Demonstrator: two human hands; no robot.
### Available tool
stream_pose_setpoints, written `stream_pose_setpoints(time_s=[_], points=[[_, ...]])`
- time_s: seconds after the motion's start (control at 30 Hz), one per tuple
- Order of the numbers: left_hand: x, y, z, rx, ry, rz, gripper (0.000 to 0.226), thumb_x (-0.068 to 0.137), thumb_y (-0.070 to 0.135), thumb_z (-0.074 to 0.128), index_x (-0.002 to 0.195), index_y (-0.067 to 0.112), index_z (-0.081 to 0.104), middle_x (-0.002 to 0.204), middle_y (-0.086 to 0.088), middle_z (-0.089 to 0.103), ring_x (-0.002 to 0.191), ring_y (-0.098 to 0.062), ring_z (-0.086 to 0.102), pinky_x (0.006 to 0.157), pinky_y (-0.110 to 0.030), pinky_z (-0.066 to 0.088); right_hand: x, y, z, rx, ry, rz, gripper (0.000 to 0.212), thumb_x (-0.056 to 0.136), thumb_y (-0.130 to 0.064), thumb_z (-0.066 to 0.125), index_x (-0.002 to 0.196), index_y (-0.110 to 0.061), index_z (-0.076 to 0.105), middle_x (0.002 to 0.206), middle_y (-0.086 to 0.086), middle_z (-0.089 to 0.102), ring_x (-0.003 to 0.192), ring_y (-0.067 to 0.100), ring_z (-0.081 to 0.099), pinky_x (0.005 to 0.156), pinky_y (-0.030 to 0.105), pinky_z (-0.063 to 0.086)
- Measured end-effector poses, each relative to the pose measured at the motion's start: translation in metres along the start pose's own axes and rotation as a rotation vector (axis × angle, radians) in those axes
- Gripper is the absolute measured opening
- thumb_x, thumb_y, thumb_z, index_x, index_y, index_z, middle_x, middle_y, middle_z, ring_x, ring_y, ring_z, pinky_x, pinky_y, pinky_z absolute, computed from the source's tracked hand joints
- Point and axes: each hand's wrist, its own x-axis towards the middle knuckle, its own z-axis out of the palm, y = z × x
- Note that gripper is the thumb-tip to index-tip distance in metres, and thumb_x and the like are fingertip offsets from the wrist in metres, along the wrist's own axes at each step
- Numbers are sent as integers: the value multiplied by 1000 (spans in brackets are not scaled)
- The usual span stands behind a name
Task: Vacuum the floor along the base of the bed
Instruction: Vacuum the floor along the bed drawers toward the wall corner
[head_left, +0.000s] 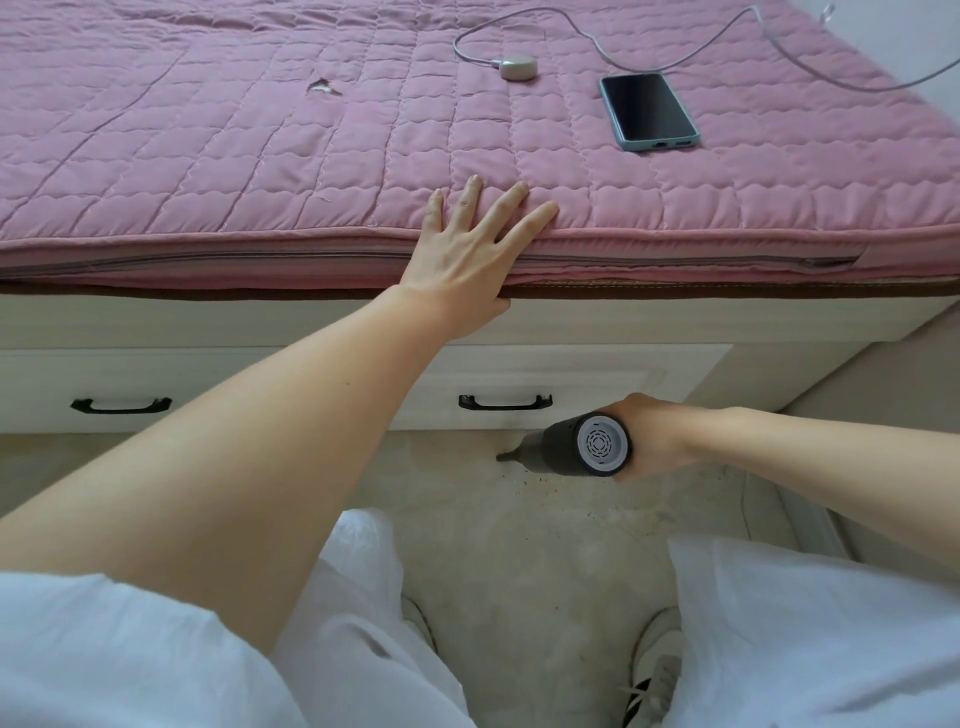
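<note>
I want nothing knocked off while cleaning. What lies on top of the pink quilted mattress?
On the pink quilted mattress: a dark phone in a blue case, a small white puck with its cable, and the open left hand.

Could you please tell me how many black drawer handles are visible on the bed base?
2: one handle at the left, one handle near the middle, above the vacuum's nozzle. The left forearm may hide others.

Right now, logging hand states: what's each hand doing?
Left hand: open, resting on the mattress edge.
Right hand: gripping the handheld vacuum.
</note>
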Motion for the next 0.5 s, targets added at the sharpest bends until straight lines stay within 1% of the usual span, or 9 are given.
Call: stream_pose_setpoints(time_s=[0.2, 0.3, 0.5], points=[[0, 0, 0, 2, -3, -2, 101, 84, 37, 70, 154, 34, -2, 164, -2, 1, 149, -41, 2, 116, -64, 10, -9, 3, -7, -19, -2, 29, 39, 68, -25, 74, 104, -18, 60, 97, -1, 67, 88, 17, 64, 78, 33, 56], [0, 0, 0, 2, -5, -4, 101, 84, 37, 70, 154, 34, -2, 164, -2, 0, 149, -41, 2, 116, -64, 10, -11, 7, -8, -1, 14, 51, 39, 66, -25, 74, 102, -17, 60, 94, 1, 67, 88, 18, 64, 76, 34, 55], [0, 1, 0, 3, -2, 1, 101, 84, 37, 71, 155, 34, -1, 164, -2, 1, 148, -41, 2, 116, -64, 10, -9, 9, -4, 23, 52, 67, 29, 67, -24, 70, 92, -17, 58, 86, 3, 67, 81, 19, 64, 63, 31, 51]])
